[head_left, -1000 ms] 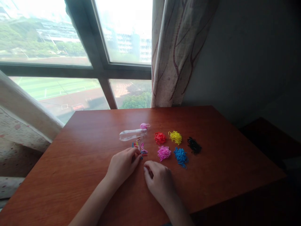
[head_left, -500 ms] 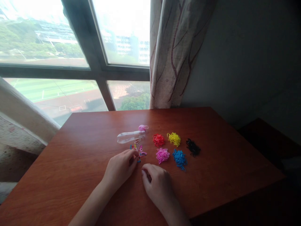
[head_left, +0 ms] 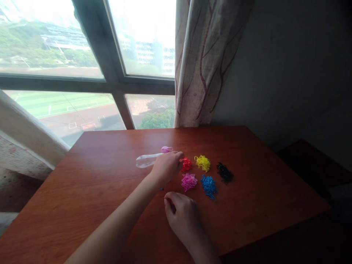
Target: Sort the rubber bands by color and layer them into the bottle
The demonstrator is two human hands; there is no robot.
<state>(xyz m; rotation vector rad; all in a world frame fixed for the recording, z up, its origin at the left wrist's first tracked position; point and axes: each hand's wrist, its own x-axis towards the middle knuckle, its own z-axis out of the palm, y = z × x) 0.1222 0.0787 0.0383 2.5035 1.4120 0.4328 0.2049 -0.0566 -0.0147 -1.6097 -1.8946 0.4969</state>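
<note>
My left hand (head_left: 168,163) reaches over to the pile of red rubber bands (head_left: 187,165), its fingers pinched, with red showing at the fingertips. Lower down, my right hand (head_left: 183,212) rests on the table with its fingers curled together; anything between them is too small to make out. Pink rubber bands (head_left: 189,182) lie in a heap just beyond that hand. The left hand and forearm hide most of a small mixed-colour group of bands, and a dark blue bit (head_left: 161,189) peeks out beside the wrist.
Further piles hold yellow bands (head_left: 202,163), blue bands (head_left: 209,186) and black bands (head_left: 224,172). A clear plastic bottle (head_left: 147,160) lies on its side, partly behind my left hand, near a pink cap (head_left: 166,149). The wooden table (head_left: 82,183) stands against a window and curtain (head_left: 198,73).
My left hand has moved up and right from the mixed-colour bands to the red pile. The right hand stays nearly where it was.
</note>
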